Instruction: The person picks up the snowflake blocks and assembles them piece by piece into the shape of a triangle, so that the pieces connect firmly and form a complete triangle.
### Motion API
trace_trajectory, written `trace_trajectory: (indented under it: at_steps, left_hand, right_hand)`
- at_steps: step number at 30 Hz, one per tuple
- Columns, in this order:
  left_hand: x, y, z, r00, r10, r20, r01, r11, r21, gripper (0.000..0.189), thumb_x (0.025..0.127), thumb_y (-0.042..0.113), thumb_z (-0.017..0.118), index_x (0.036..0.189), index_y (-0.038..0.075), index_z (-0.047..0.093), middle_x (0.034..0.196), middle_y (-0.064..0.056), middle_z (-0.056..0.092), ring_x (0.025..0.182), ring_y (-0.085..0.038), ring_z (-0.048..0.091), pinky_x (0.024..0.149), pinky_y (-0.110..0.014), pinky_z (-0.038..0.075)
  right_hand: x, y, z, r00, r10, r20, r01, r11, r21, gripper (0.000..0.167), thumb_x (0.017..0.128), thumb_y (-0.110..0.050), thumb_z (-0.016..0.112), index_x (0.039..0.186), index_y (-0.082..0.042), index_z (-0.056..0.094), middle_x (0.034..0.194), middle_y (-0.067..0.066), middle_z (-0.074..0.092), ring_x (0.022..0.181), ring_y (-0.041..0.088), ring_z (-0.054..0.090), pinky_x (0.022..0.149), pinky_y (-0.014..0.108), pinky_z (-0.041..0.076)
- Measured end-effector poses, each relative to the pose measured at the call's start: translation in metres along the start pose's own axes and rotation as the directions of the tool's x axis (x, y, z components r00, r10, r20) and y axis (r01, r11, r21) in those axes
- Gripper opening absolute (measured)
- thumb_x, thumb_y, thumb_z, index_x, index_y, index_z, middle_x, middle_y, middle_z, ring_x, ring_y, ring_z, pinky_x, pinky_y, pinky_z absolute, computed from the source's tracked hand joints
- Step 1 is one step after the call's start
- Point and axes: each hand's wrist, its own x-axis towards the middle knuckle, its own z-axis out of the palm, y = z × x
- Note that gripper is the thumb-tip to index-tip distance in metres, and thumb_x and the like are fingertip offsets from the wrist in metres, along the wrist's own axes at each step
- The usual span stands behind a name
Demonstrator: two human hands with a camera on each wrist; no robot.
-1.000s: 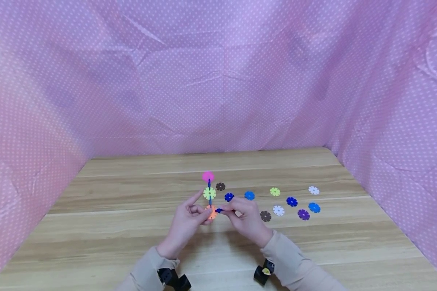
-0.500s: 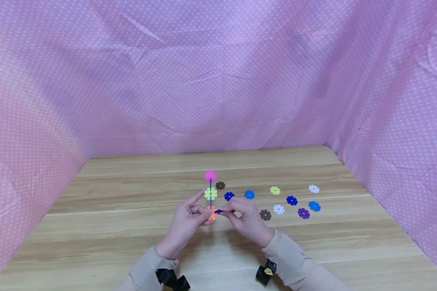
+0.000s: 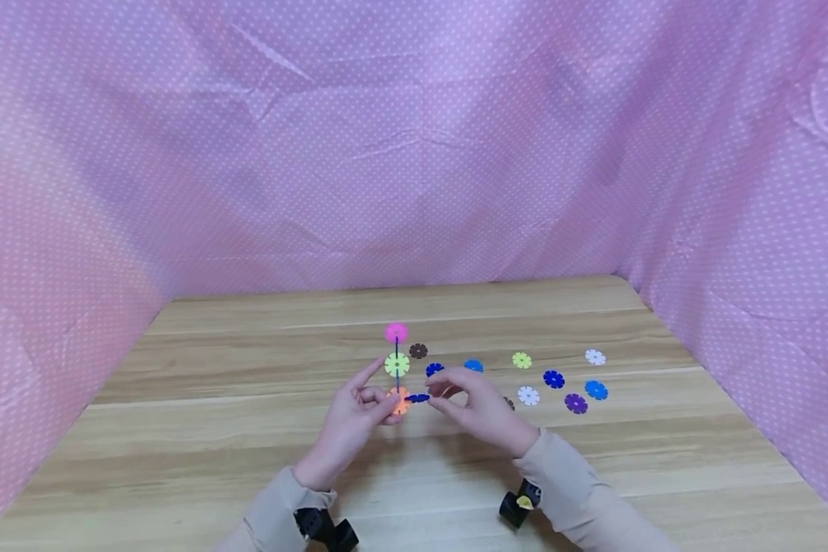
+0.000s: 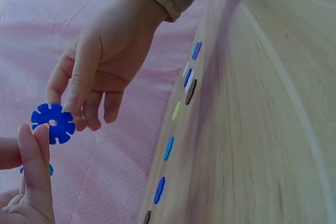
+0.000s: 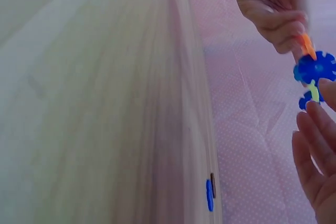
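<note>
My left hand [image 3: 350,422] pinches an orange notched plastic disc [image 3: 402,407] between thumb and fingers. From it a chain of slotted discs extends away from me: an edge-on blue disc [image 3: 398,382], a lime disc [image 3: 396,364], another edge-on blue disc [image 3: 396,347] and a pink disc [image 3: 396,332] at the far end. A dark blue disc [image 3: 419,398] sticks out of the orange disc's right side, and its round face [image 4: 62,125] shows in the left wrist view. Just right of it is my right hand [image 3: 483,406], thumb and fingers parted, thumb tip close to the disc's edge.
Loose discs lie flat on the wooden table [image 3: 179,429] to the right: brown [image 3: 418,350], dark blue [image 3: 553,379], lime [image 3: 521,360], white [image 3: 527,395], light blue [image 3: 596,390] and purple [image 3: 576,403]. A pink dotted cloth [image 3: 414,153] surrounds the table's back and sides.
My right thumb and fingers have parted from the dark blue disc and moved slightly right. The disc stays on the orange one. My left hand keeps its grip, nearly still.
</note>
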Motion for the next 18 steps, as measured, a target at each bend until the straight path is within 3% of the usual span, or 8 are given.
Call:
trace_trajectory:
  at_steps: [7,18]
  left_hand:
    - [0.000,0.001,-0.001,1.000,0.009,-0.011,-0.009,1.000,-0.004,0.069,0.084,-0.005,0.064,0.145,0.009,0.035,0.073,-0.005,0.064,0.067,-0.013,0.066,0.069,-0.027,0.058]
    - [0.000,-0.001,-0.004,1.000,-0.005,-0.019,0.004,1.000,-0.021,0.070,0.084,-0.005,0.064,0.145,0.013,0.036,0.073,-0.004,0.062,0.068,-0.013,0.064,0.070,-0.026,0.058]
  right_hand:
    - [-0.005,0.014,-0.017,0.994,0.106,0.028,-0.107,0.994,0.024,0.024,0.087,-0.012,0.066,0.111,-0.006,0.063,0.103,0.014,0.065,0.093,0.021,0.063,0.084,0.038,0.054]
    - [-0.016,0.037,-0.048,0.965,0.254,0.071,-0.252,0.967,-0.044,0.031,0.086,-0.009,0.068,0.115,-0.001,0.060,0.112,0.017,0.063,0.101,0.031,0.060,0.086,0.042,0.052]
